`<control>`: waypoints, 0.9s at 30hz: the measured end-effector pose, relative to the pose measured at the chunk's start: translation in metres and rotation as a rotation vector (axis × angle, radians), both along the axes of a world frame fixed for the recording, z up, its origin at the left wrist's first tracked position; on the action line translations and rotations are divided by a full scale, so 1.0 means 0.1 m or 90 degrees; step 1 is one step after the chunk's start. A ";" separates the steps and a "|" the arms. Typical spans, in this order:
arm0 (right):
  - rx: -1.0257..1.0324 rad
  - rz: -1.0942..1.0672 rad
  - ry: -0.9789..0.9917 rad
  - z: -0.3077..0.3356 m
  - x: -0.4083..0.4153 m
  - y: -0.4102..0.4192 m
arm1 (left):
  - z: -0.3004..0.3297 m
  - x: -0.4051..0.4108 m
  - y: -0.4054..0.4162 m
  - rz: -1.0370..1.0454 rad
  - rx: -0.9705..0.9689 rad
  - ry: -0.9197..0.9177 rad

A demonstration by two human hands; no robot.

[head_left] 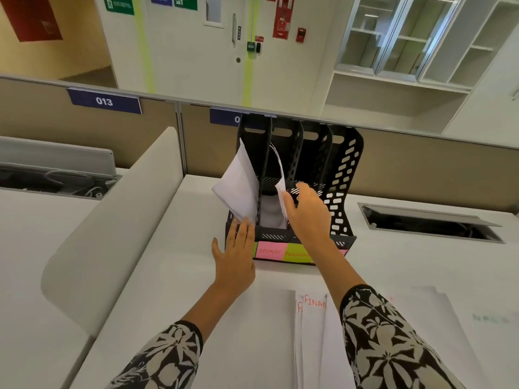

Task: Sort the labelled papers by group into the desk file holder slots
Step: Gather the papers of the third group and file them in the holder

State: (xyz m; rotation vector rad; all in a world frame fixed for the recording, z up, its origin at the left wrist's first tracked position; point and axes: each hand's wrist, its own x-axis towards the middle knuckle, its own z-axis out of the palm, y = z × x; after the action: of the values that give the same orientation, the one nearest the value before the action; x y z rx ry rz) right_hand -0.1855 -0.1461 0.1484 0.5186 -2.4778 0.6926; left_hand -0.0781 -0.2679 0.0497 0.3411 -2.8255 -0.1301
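Observation:
A black file holder (341, 175) with several slots stands at the back of the white desk. Sticky labels run along its front: a pink one reading SPORTS (269, 250) and a yellow-green one reading FINANCE (297, 254). White sheets (238, 181) lean out of the leftmost slot. My left hand (237, 254) rests flat with straight fingers against the holder's front left corner, below those sheets. My right hand (306, 211) pinches a curved white sheet (280, 186) standing in the second slot. Loose papers (311, 332) marked FINANCE in red lie on the desk near me.
A curved white divider (112, 226) rises at the left of the desk. An open cable hatch (429, 223) sits in the desktop at the right. A beige partition (421, 175) runs behind the holder. More white sheets (449, 318) lie at the near right.

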 end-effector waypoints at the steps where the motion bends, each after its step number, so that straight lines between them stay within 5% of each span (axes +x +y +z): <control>1: -0.028 -0.006 -0.009 -0.01 0.02 0.10 | 0.00 0.00 0.02 0.011 0.015 0.008; 8: -0.111 -0.077 -0.133 -0.46 0.28 1.25 | -0.23 0.37 0.71 -0.011 0.107 0.015; 21: 0.010 -0.238 -0.355 -1.42 1.40 2.87 | -0.61 0.90 2.06 0.029 0.258 -0.121; 27: 0.255 -0.146 -0.495 -1.51 1.57 2.93 | -0.61 0.93 2.27 0.097 0.306 -0.103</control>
State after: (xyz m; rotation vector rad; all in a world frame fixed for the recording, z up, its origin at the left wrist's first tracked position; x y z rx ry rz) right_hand -0.0287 0.1467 -0.0026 0.0831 -3.3686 0.3273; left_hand 0.0151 -0.0409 -0.0111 0.6945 -2.8815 -0.7872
